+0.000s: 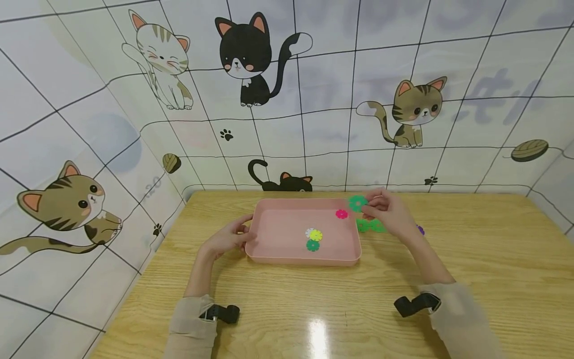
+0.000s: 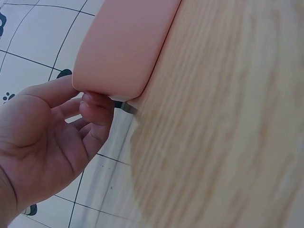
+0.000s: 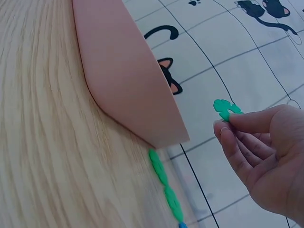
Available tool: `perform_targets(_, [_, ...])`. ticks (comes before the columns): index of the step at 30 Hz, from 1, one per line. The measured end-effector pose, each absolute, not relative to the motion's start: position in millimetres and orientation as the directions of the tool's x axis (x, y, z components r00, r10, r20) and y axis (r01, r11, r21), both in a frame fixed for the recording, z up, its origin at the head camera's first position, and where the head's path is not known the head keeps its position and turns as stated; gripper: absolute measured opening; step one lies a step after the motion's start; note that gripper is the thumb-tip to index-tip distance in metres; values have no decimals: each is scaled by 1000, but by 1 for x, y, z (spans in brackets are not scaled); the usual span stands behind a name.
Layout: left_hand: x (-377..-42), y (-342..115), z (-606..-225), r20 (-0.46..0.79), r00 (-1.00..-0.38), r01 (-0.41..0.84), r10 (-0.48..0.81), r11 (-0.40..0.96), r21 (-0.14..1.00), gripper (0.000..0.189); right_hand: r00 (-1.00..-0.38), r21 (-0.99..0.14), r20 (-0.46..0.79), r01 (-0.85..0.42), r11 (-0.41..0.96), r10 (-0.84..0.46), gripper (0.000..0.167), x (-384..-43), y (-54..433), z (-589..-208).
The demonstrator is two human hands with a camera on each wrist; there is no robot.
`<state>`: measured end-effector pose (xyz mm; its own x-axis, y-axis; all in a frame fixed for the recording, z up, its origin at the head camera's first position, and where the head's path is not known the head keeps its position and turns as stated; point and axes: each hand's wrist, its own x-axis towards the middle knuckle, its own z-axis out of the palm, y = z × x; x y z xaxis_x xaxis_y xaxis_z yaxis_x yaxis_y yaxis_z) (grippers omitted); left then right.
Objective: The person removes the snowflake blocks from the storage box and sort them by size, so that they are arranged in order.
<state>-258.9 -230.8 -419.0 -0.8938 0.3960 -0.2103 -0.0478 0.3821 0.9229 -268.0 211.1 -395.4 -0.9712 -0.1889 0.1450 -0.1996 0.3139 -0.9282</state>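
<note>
A pink rectangular tray (image 1: 278, 227) sits on the wooden table. My left hand (image 1: 228, 237) holds its left end, thumb and fingers at the wall; the left wrist view shows that hand (image 2: 52, 137) at the tray's corner. Above the tray's far right corner, my right hand (image 1: 389, 215) pinches a green flower-shaped snowflake disc (image 1: 358, 203) between thumb and fingers, seen edge-tilted in the right wrist view (image 3: 227, 108). Inside the tray are a white disc (image 1: 309, 232), a yellow disc (image 1: 316, 235) and a darker green disc (image 1: 313, 245), close together. A magenta disc (image 1: 342, 214) shows near the right corner.
Joined green discs (image 1: 369, 226) lie just outside the tray's right wall, partly behind my right hand. A purple disc (image 1: 420, 230) peeks out past the right forearm. Behind the table (image 1: 287, 309) stands a tiled wall (image 1: 327, 134) with cartoon cats.
</note>
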Motion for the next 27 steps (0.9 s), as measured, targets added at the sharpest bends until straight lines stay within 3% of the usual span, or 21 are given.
perform_targets(10, [-259, -231, -419, -205, -890, -43, 407, 373, 927, 70, -969, -898, 209, -243, 367, -132, 38, -260, 260, -398])
perform_targets(27, [-259, -232, -421, -204, -889, -47, 409, 362, 931, 68, -998, -824, 49, -56, 564, -28, 44, -245, 334, -411])
